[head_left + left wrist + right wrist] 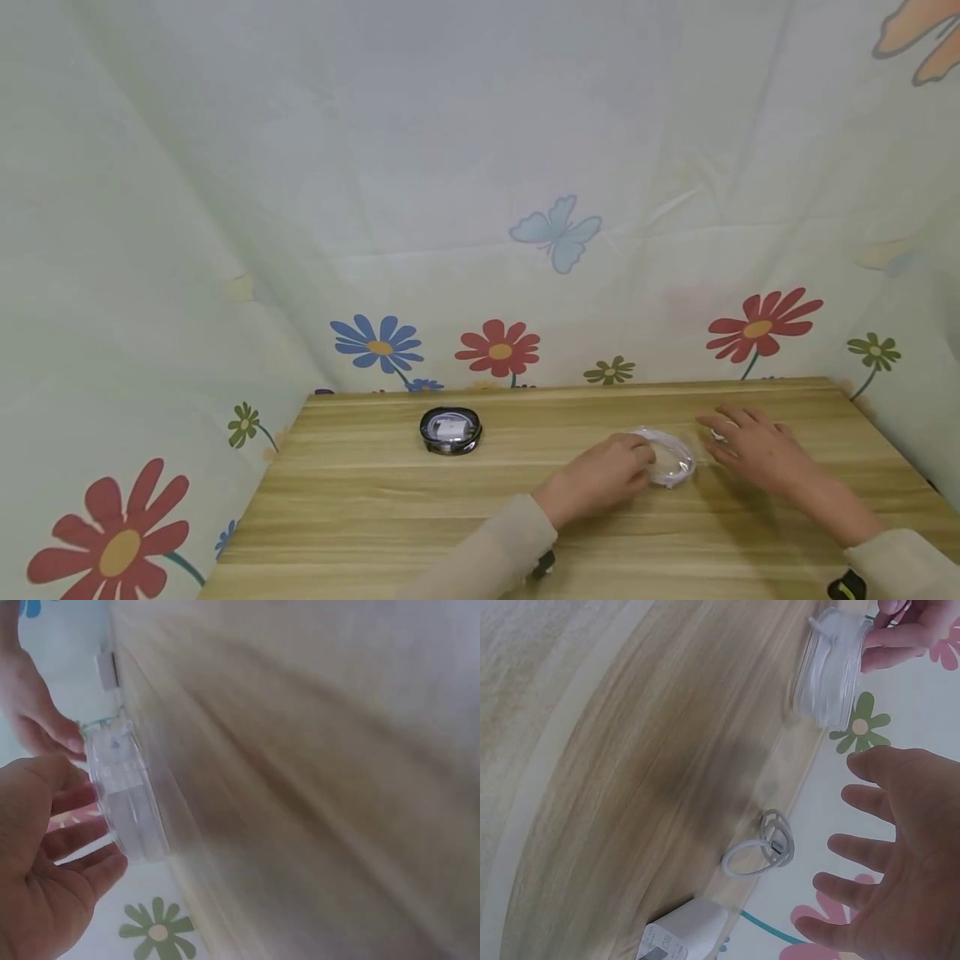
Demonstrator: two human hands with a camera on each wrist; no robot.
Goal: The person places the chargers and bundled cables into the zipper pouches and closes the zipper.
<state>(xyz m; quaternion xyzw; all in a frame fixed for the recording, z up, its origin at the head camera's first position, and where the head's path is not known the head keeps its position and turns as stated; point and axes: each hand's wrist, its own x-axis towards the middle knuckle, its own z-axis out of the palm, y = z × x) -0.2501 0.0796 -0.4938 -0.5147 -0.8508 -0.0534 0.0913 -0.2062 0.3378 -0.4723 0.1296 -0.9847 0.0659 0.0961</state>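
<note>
My left hand (603, 471) holds the side of a round clear plastic case (677, 473) standing on the table. In the left wrist view, its curled fingers and thumb meet the case wall (127, 795). My right hand (757, 450) hovers to the right of the case, fingers spread and holding nothing. Close by that hand, in the right wrist view, a white cable (744, 844) lies loosely coiled on the wood, with a white charger plug (697, 926) beside it. The head view shows only a bit of white under the right fingers; the hand hides the rest.
A second round case (452, 451), black-rimmed, holds a white plug and cable near the table's back left. The wood-grain table (360, 500) ends at a hanging cloth (420, 250) printed with flowers and butterflies.
</note>
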